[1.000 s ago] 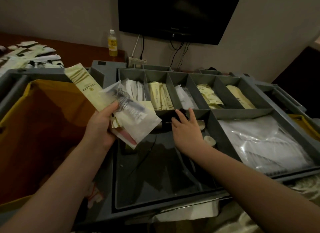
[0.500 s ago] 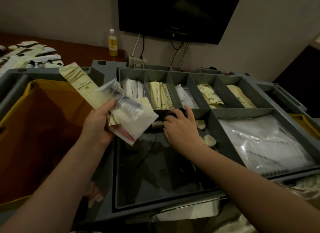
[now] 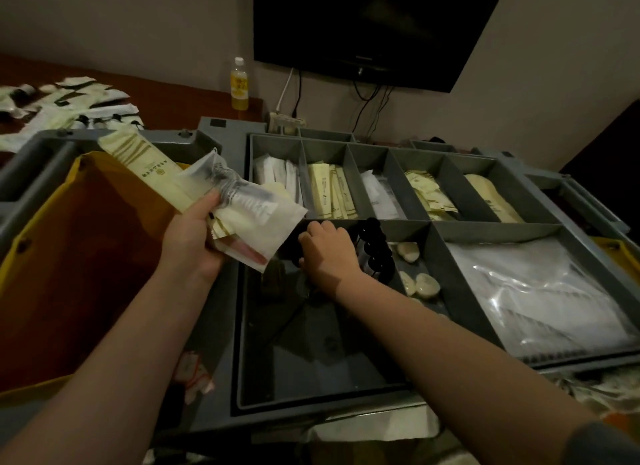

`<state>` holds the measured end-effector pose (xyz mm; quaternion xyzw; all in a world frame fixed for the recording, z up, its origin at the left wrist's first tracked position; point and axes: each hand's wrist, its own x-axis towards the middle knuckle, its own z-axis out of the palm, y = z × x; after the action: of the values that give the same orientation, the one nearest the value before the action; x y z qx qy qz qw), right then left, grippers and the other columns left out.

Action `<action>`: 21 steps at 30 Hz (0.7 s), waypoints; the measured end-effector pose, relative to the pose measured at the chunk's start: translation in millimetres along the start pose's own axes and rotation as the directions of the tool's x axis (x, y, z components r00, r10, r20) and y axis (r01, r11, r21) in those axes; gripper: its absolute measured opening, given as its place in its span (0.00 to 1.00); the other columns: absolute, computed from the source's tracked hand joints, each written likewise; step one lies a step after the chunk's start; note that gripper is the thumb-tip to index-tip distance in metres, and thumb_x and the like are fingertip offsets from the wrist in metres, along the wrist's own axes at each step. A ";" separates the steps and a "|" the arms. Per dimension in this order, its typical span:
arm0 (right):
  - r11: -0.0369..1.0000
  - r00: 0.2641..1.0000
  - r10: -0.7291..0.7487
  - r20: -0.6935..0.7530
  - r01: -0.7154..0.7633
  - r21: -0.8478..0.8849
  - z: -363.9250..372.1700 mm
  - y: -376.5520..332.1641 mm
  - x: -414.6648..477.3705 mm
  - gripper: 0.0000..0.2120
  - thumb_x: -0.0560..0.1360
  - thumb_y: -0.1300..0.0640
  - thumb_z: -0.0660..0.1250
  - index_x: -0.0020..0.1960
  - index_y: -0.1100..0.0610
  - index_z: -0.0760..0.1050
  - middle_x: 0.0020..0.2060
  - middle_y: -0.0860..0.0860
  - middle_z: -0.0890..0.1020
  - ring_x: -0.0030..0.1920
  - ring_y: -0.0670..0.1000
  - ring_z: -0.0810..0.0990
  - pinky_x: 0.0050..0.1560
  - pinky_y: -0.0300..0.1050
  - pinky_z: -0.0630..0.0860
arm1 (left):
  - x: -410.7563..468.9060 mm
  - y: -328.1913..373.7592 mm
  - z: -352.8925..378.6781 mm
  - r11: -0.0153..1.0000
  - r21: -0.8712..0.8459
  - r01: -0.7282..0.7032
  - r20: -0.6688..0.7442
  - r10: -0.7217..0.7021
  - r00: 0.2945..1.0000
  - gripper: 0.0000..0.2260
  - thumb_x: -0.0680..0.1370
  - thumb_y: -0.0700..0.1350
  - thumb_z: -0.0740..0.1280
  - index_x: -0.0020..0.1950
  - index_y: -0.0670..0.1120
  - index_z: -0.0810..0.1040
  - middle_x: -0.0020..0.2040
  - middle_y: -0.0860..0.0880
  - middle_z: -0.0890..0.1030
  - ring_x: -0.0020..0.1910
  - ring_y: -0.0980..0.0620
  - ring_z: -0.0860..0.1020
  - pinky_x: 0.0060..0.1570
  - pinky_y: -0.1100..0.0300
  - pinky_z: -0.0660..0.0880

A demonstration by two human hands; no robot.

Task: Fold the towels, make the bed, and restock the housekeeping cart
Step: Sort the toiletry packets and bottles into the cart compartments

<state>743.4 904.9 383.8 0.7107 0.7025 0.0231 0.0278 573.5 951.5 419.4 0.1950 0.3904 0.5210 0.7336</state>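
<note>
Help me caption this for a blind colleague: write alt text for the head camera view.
A person's left hand holds a bundle of cream and white amenity packets at a grey housekeeping cart tray, while the right hand, fingers curled, reaches into its large front compartment. Narrow rear compartments hold more packets; a television hangs on the wall behind.

2 arms in view. Obs, left forearm [image 3: 114, 343]: bare along all its visible length, wrist to frame edge. Obs, right forearm [image 3: 433, 340]: bare from wrist to near the elbow, where a dark grey sleeve [image 3: 609, 444] begins. Both left grip [image 3: 194, 236] and right grip [image 3: 329, 253]: bare.
</note>
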 end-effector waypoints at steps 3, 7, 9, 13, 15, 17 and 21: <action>1.000 1.000 0.011 -0.027 -0.011 0.004 -8.0 0.8 -6.6 0.11 0.79 0.53 0.60 0.58 0.56 0.72 0.54 0.54 0.75 0.55 0.55 0.72 0.46 0.45 0.60 | -0.3 0.6 0.4 1.000 -0.007 -0.008 -0.006 0.008 1.000 0.16 0.77 0.43 0.66 0.65 0.44 0.72 0.58 0.44 0.80 0.54 0.47 0.81 0.53 0.48 0.78; 0.892 0.961 0.266 -0.075 -0.215 0.398 -34.3 12.0 -47.7 0.19 0.76 0.48 0.66 0.65 0.52 0.71 0.54 0.47 0.77 0.53 0.47 0.75 0.52 0.43 0.72 | -4.5 -2.9 3.5 0.999 0.034 -0.016 0.011 0.015 1.000 0.15 0.77 0.42 0.66 0.63 0.44 0.74 0.55 0.46 0.81 0.50 0.50 0.82 0.47 0.53 0.80; 0.702 0.910 0.414 -0.017 -0.307 0.643 -42.8 23.8 -72.0 0.19 0.75 0.49 0.68 0.64 0.50 0.71 0.51 0.43 0.77 0.48 0.41 0.76 0.48 0.35 0.74 | -8.3 -6.4 7.3 0.997 0.076 -0.024 0.032 0.022 0.999 0.12 0.77 0.42 0.66 0.60 0.46 0.75 0.52 0.48 0.81 0.46 0.52 0.83 0.39 0.58 0.80; 0.433 0.821 0.564 0.087 -0.384 0.816 -40.2 48.9 -104.1 0.13 0.73 0.53 0.71 0.56 0.48 0.73 0.44 0.40 0.77 0.45 0.39 0.76 0.37 0.29 0.69 | -15.1 -12.7 14.0 0.990 0.138 -0.020 0.066 0.011 0.998 0.18 0.77 0.42 0.66 0.67 0.46 0.72 0.56 0.47 0.81 0.46 0.52 0.83 0.35 0.59 0.81; 0.450 0.804 0.587 0.099 -0.426 0.785 -33.0 52.7 -112.7 0.11 0.73 0.54 0.71 0.53 0.47 0.73 0.44 0.40 0.77 0.44 0.39 0.75 0.37 0.29 0.67 | -18.8 -16.5 14.8 0.983 0.182 -0.037 0.101 0.018 0.995 0.18 0.78 0.43 0.66 0.67 0.46 0.71 0.56 0.48 0.81 0.49 0.51 0.83 0.37 0.58 0.81; 0.558 0.794 0.607 0.042 -0.463 0.688 -24.6 52.4 -114.0 0.12 0.73 0.53 0.72 0.54 0.50 0.75 0.47 0.43 0.76 0.46 0.41 0.74 0.41 0.32 0.68 | -21.3 -19.3 14.3 0.978 0.204 -0.037 0.122 0.012 0.992 0.18 0.78 0.43 0.66 0.67 0.46 0.71 0.56 0.47 0.81 0.51 0.50 0.82 0.42 0.56 0.80; 0.665 0.784 0.619 -0.042 -0.495 0.559 -15.6 53.0 -106.6 0.15 0.72 0.51 0.72 0.57 0.51 0.74 0.54 0.47 0.73 0.55 0.47 0.73 0.54 0.40 0.72 | -19.5 -21.0 14.1 0.975 0.221 -0.010 0.139 -0.021 0.990 0.19 0.78 0.43 0.66 0.68 0.46 0.71 0.58 0.46 0.81 0.53 0.49 0.82 0.45 0.53 0.80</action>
<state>793.9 797.8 403.9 0.8644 0.4268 -0.0783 -0.2540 594.3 927.3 420.9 0.3105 0.3939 0.4571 0.7345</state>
